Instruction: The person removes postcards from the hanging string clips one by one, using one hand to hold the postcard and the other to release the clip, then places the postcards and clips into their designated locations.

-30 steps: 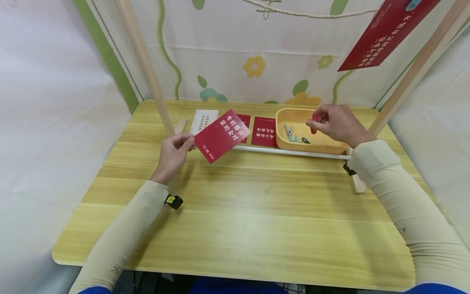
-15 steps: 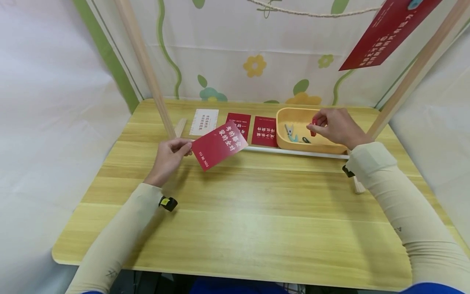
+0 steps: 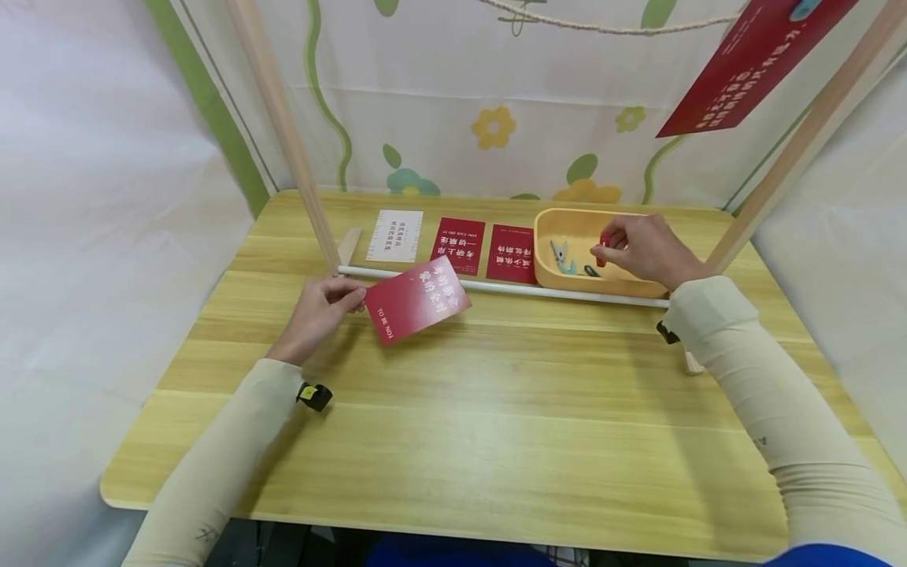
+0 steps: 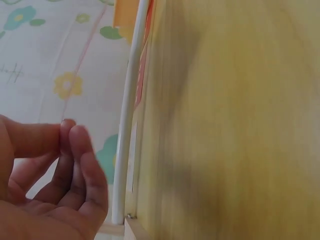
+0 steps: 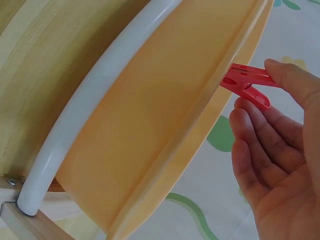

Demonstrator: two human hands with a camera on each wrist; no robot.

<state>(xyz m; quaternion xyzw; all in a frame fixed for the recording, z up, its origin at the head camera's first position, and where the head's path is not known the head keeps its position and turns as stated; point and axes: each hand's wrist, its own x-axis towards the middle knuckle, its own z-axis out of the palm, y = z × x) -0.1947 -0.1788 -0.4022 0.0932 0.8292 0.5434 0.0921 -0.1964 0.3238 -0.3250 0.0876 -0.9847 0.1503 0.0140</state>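
Observation:
Between thumb and fingers my left hand (image 3: 316,315) pinches one corner of a red card (image 3: 416,301) with white lettering, held in the air above the white rod. In the left wrist view the fingertips (image 4: 75,132) meet the thumb, but the card does not show there. Over the yellow tray (image 3: 641,288), my right hand (image 3: 655,250) holds a red clothespin (image 5: 248,82) by its ends, thumb on one side and fingers on the other. Inside the tray lie a light blue clothespin (image 3: 562,258) and a dark green one (image 3: 591,271).
A white card (image 3: 394,236) and two red cards (image 3: 468,238) lie behind the white rod (image 3: 510,290). Wooden posts (image 3: 286,134) rise at both sides. From a rope (image 3: 602,30) overhead hangs another red card (image 3: 751,71), clipped in blue.
My left hand has come toward me and a little left, turning the card flatter and uncovering the cards behind. My right hand has shifted slightly lower with the clothespin.

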